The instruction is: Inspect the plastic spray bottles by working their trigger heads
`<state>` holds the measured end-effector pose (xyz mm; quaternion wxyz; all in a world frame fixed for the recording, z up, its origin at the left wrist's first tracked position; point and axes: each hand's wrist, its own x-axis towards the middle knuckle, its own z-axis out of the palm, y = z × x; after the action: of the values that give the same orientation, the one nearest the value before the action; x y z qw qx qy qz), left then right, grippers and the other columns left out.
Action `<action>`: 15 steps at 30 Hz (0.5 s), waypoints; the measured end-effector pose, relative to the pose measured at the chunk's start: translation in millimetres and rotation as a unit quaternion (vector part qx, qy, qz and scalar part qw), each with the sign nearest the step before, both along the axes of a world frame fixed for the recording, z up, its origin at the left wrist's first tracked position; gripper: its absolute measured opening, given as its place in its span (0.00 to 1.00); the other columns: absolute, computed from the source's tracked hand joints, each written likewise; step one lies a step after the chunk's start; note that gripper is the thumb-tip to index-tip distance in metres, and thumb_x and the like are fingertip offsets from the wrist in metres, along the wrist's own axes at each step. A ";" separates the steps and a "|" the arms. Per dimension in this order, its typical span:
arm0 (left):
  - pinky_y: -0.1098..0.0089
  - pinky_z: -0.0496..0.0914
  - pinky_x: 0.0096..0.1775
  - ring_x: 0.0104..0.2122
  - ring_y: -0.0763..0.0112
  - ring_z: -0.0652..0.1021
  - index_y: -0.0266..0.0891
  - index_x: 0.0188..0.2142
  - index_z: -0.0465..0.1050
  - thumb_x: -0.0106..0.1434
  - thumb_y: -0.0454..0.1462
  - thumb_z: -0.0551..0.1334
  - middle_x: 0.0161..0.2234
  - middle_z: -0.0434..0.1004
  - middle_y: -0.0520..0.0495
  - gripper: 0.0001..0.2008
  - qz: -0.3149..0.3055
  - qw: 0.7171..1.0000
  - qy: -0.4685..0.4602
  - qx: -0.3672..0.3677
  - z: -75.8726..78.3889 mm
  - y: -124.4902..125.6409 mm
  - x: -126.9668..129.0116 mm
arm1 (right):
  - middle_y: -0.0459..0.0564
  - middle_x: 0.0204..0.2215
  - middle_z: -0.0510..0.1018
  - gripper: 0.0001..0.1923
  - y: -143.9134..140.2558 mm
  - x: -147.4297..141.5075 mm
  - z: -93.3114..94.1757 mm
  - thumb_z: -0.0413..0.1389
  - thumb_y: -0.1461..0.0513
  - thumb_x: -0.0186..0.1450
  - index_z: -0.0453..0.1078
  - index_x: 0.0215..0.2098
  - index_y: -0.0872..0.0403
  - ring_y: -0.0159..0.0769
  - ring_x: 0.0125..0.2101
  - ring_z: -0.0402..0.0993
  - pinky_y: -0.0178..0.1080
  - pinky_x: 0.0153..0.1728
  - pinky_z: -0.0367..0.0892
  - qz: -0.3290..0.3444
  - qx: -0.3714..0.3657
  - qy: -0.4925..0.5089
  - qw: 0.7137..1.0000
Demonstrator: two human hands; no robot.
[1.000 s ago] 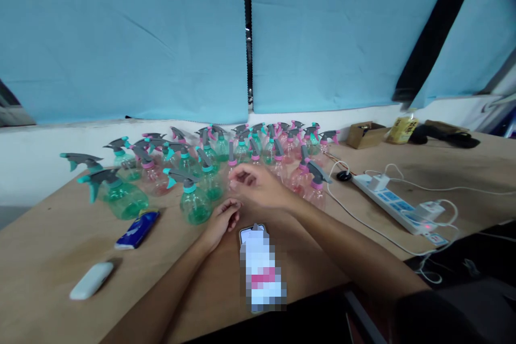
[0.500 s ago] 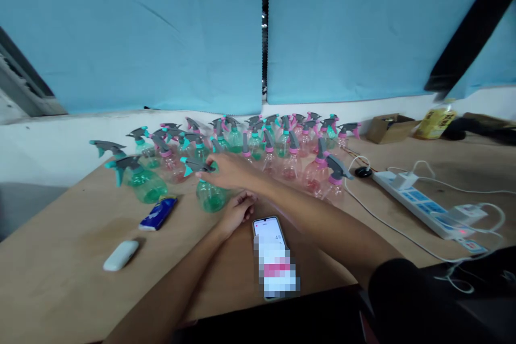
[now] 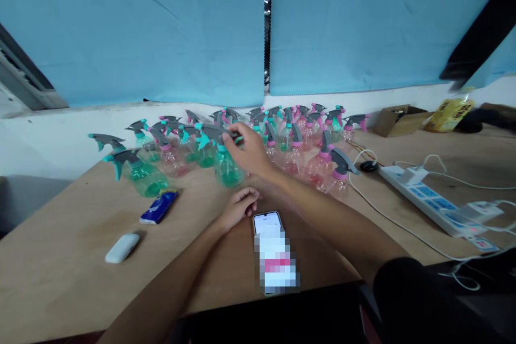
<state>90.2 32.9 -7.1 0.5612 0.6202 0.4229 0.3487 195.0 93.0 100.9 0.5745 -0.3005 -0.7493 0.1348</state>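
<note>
My right hand (image 3: 250, 148) is closed round the grey head of a green spray bottle (image 3: 229, 168), whose turquoise trigger points left. That bottle is at the front of a crowd of green and pink spray bottles. Close below it, my left hand (image 3: 241, 207) rests on the wooden table (image 3: 72, 269), its fingers loosely curled with nothing visible in them. A phone (image 3: 267, 224) with a lit screen lies just right of my left wrist. Another green spray bottle (image 3: 148, 179) leans at the left, and a pink one (image 3: 337, 183) is at the right.
A blue packet (image 3: 159, 207) and a white rounded case (image 3: 122, 248) lie at the left. On the right are a power strip (image 3: 427, 201) with white cables, a cardboard box (image 3: 397, 122) and a yellow-labelled bottle (image 3: 449, 113). Blue curtains (image 3: 161, 32) hang behind.
My right hand has carried the green spray bottle rightward and back toward the other bottles. My left hand stays by the phone, and the view has shifted slightly.
</note>
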 end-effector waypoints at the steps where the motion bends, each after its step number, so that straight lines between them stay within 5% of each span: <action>1: 0.76 0.52 0.20 0.17 0.79 0.64 0.39 0.32 0.69 0.60 0.48 0.60 0.21 0.66 0.57 0.14 0.002 1.000 -0.001 -0.004 0.8 -0.2 0.1 | 0.46 0.35 0.72 0.09 1.8 4.3 1.0 0.51 0.54 0.68 0.65 0.39 0.51 0.34 0.36 0.68 0.38 0.40 0.64 0.003 0.001 0.050 0.999; 6: 0.75 0.49 0.19 0.14 0.79 0.57 0.41 0.23 0.60 0.56 0.43 0.58 0.15 0.57 0.60 0.11 0.017 0.997 -0.066 -0.027 -5.4 4.5 -4.0 | 0.43 0.32 0.65 0.14 10.8 26.4 -3.1 0.52 0.49 0.67 0.59 0.41 0.49 0.30 0.32 0.67 0.33 0.34 0.65 0.017 -0.052 0.201 0.978; 10: 0.74 0.45 0.19 0.14 0.80 0.50 0.42 0.20 0.56 0.53 0.40 0.58 0.13 0.49 0.62 0.11 -0.003 0.994 -0.099 -0.036 -10.1 5.3 -7.1 | 0.41 0.28 0.62 0.16 13.1 41.2 -23.7 0.56 0.48 0.64 0.59 0.37 0.50 0.28 0.28 0.64 0.32 0.29 0.62 0.032 -0.085 0.219 0.972; 15: 0.74 0.46 0.20 0.14 0.80 0.49 0.42 0.19 0.54 0.52 0.38 0.57 0.13 0.47 0.61 0.12 0.016 0.990 -0.137 -0.025 -8.2 4.1 -7.9 | 0.44 0.32 0.71 0.17 7.5 48.3 -50.1 0.59 0.49 0.61 0.66 0.40 0.53 0.31 0.32 0.68 0.34 0.33 0.64 0.059 -0.120 0.180 0.975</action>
<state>82.4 37.0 -15.3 0.6239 0.5452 0.3605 0.4285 243.3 100.5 50.8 0.6506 -0.2936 -0.6286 0.3088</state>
